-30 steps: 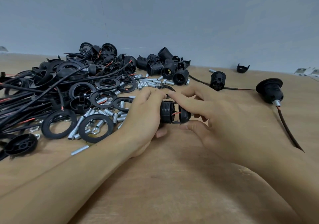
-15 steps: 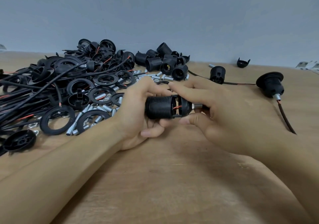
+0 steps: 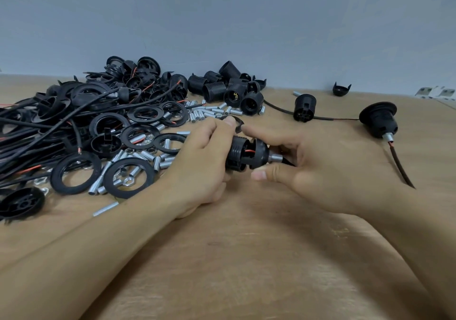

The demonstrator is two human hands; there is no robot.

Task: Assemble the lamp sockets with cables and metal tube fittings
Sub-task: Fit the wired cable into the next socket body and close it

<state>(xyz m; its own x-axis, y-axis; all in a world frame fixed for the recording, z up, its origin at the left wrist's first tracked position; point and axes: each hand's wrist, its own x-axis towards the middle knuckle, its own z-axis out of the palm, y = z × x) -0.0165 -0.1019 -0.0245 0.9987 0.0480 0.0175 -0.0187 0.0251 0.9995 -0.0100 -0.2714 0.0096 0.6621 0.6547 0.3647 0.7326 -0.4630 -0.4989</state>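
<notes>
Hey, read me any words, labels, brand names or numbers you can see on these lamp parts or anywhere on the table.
None can be read.
Socket held by the left hand and right hand: no print visible.
Loose sockets, rings, metal tubes: no lettering visible.
White items at the table's far right: too blurred to tell.

cable pile [image 3: 22, 132] cut off left, socket [image 3: 238, 155] half hidden by left hand [image 3: 197, 161]

Since a second ago, both hands have lifted the black lamp socket [image 3: 240, 155] off the wooden table [image 3: 246, 258] and turned it sideways. The left hand [image 3: 202, 161] now covers more of its threaded body, and the right hand [image 3: 318, 169] holds the cap end, where a metal tube fitting [image 3: 275, 158] now shows. The cap seems slightly tilted.
</notes>
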